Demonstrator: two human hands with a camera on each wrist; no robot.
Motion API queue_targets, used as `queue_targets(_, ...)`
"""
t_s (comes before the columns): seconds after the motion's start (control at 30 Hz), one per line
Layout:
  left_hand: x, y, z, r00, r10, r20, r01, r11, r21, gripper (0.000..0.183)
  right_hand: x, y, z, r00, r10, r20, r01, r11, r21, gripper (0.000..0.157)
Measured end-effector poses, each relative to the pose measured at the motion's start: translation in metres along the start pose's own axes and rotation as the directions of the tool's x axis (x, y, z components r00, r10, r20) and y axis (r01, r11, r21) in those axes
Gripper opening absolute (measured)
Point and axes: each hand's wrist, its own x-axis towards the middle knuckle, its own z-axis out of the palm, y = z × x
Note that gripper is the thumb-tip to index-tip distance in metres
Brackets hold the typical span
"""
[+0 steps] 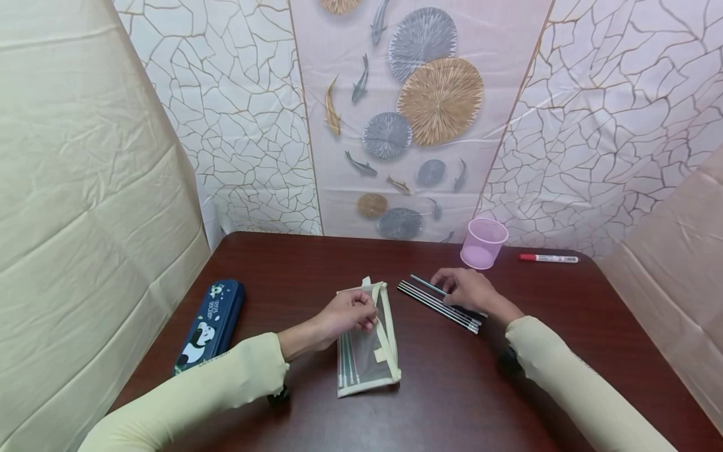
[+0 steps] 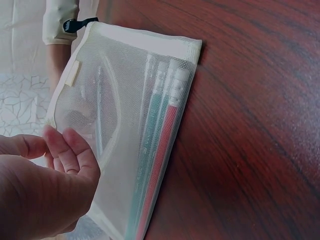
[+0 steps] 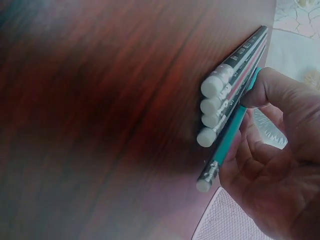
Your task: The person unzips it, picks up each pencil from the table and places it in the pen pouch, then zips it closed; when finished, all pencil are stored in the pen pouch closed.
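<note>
A cream-edged mesh pouch (image 1: 367, 370) lies in front of me with several pencils inside, among them a red pencil (image 2: 161, 145) and green ones. My left hand (image 1: 346, 314) is over the pouch and pinches its zipper-side edge between thumb and fingers, lifting the mesh there. To the right, my right hand (image 1: 469, 292) pinches a green pencil (image 3: 231, 135) with a white eraser between thumb and fingers. Close beside that pencil, several dark pencils (image 1: 437, 306) with white erasers lie in a row on the table.
At the left lies a navy pencil case (image 1: 210, 320) with a panda on it. A pink mesh cup (image 1: 484, 243) stands at the back right, and a red-capped marker (image 1: 549, 258) lies to its right. Fabric screens rise around the dark wooden table (image 1: 452, 402).
</note>
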Motion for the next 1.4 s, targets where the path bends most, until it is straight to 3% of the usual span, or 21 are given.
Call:
queue_targets(0.5,0.002,-0.001,-0.002,1.0,-0.008,-0.011,0.008,1.0,0.026,0.004,0.007,-0.002,-0.007,0.997,0.04,0.07,-0.043,0.998,0.044,0.042)
queue_targets(0.73,0.003,-0.002,-0.003,1.0,-0.017,-0.009,0.017,1.0,0.016,0.005,0.005,-0.028,-0.008,0.998,-0.031,-0.051,0.035,0.995,0.089,0.047)
queue_targets(0.9,0.003,-0.002,-0.004,1.0,-0.015,-0.011,0.016,1.0,0.022,0.004,-0.001,-0.062,-0.006,0.988,-0.042,-0.146,0.072,0.975,0.209,0.05)
queue_targets(1.07,0.002,-0.001,-0.005,1.0,-0.011,-0.015,0.012,1.0,0.028,0.005,-0.009,-0.099,-0.003,0.983,-0.017,-0.18,0.091,0.905,0.415,0.05)
queue_targets(1.3,0.001,0.001,-0.005,1.0,-0.021,-0.012,0.022,1.0,0.021,0.005,-0.017,-0.135,0.009,0.991,0.064,-0.118,0.038,0.706,0.707,0.047)
queue_targets(1.4,0.001,0.001,-0.005,1.0,-0.022,-0.008,0.022,1.0,0.02,0.005,-0.019,-0.143,0.015,0.992,0.088,-0.087,0.009,0.65,0.76,0.045)
